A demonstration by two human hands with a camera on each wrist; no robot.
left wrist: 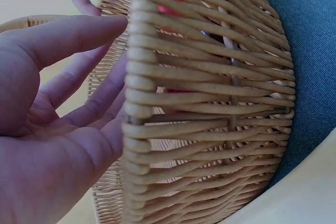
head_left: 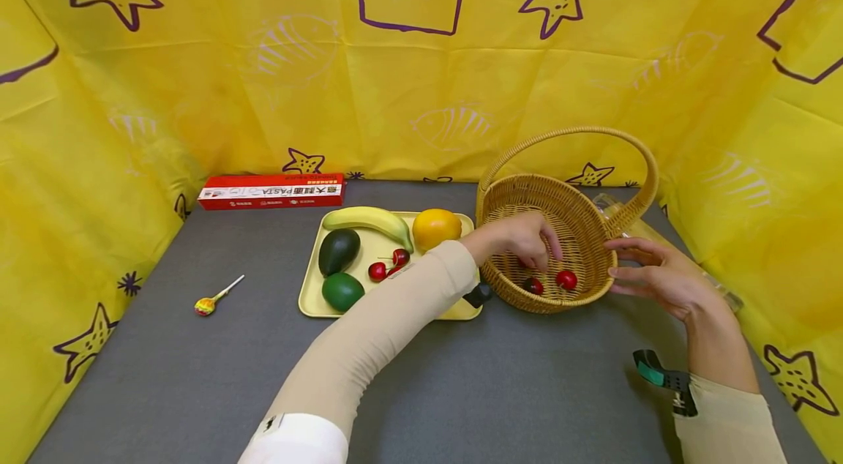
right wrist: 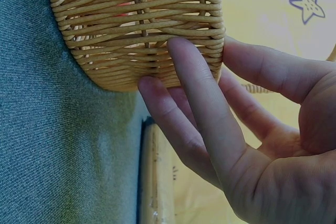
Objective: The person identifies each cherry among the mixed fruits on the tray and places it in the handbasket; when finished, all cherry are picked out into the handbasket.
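A wicker basket (head_left: 546, 189) with a tall arched handle stands at the right of the table. My left hand (head_left: 527, 237) reaches down inside it, fingers pointing toward the bottom. In the left wrist view the basket wall hides that hand's fingertips, so whether they pinch anything is unclear. A red cherry (head_left: 566, 279) and a darker cherry (head_left: 533, 286) lie in the basket, and a bit of dark red shows under my left hand. My right hand (head_left: 658, 277) holds the basket's right rim, thumb at the edge and fingers (right wrist: 197, 85) against the outer weave.
Left of the basket a cream tray (head_left: 306, 296) holds a banana (head_left: 369, 221), an orange fruit (head_left: 436, 228), an avocado (head_left: 339, 252), a green fruit (head_left: 342, 292) and cherries (head_left: 377, 271). A red pasta box (head_left: 271, 192) lies behind; a lollipop (head_left: 205, 306) lies at left. A clear container (head_left: 724, 292) lies beyond my right hand.
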